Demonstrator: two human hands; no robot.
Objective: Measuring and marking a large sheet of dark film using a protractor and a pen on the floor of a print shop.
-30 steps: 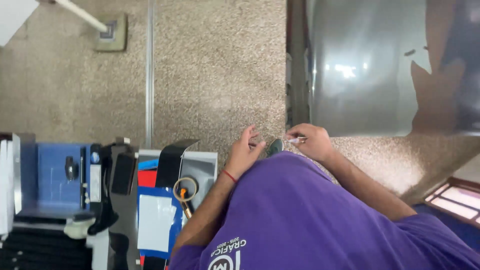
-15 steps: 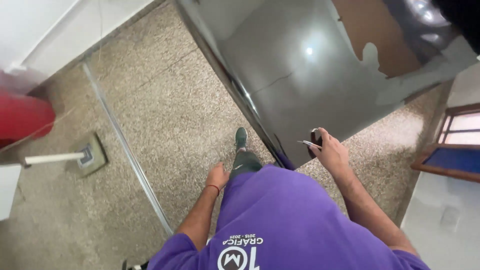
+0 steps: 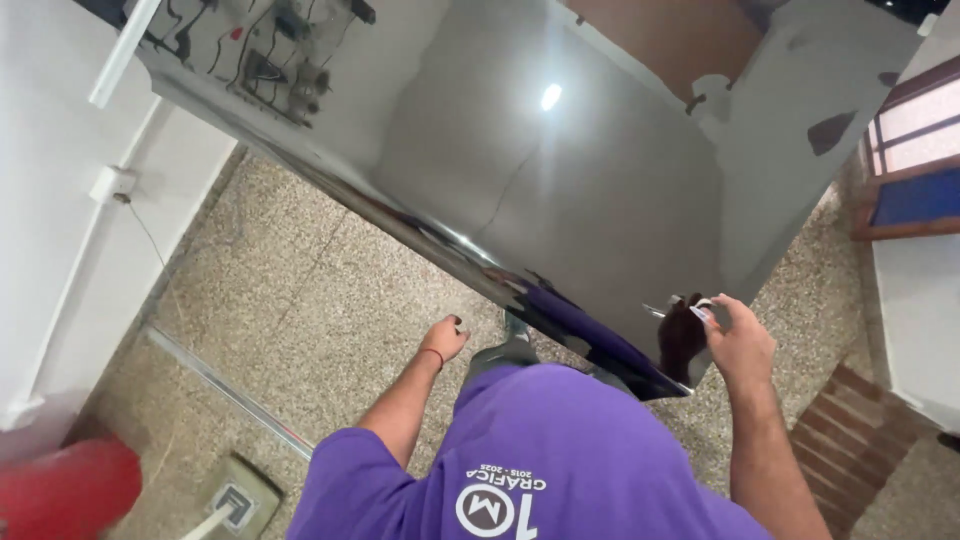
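- the right hand (image 3: 738, 345) is raised at the lower right corner of a large, glossy, mirror-like sheet of silver-grey material (image 3: 560, 190). its grip is pressed together, thumb and fingertips pinching a small pale, flat piece (image 3: 703, 309) right at the face of the sheet near that corner. what the piece is cannot be told.
- the dark reflection of that hand shows on the sheet just left of it, touching the fingertips.
- the left hand (image 3: 444, 338) hangs lower, just under the sheet's bottom edge. its fingers are curled loosely inward and hold nothing; whether it touches the edge cannot be told. a thin red band (image 3: 431, 353) circles the wrist.
- the sheet stands tilted in front of the person, its bottom edge running from upper left down to the right corner. it mirrors a light spot, wall tones and cables at its top left.
- the person wears a purple short-sleeved shirt (image 3: 540, 460) with white print on it.
- a dark green shoe (image 3: 507, 350) shows below the sheet's edge, between the two arms.
- underfoot lies a speckled beige terrazzo floor (image 3: 300, 290) crossed by a thin metal strip (image 3: 225, 385).
- a blurred red rounded object (image 3: 65, 490) sits at the lower left, with a square floor socket plate (image 3: 235, 497) near it.
- a white wall (image 3: 60, 230) carries a slim conduit with a small box on the left; a window with a wooden frame (image 3: 905, 160) is at the right.
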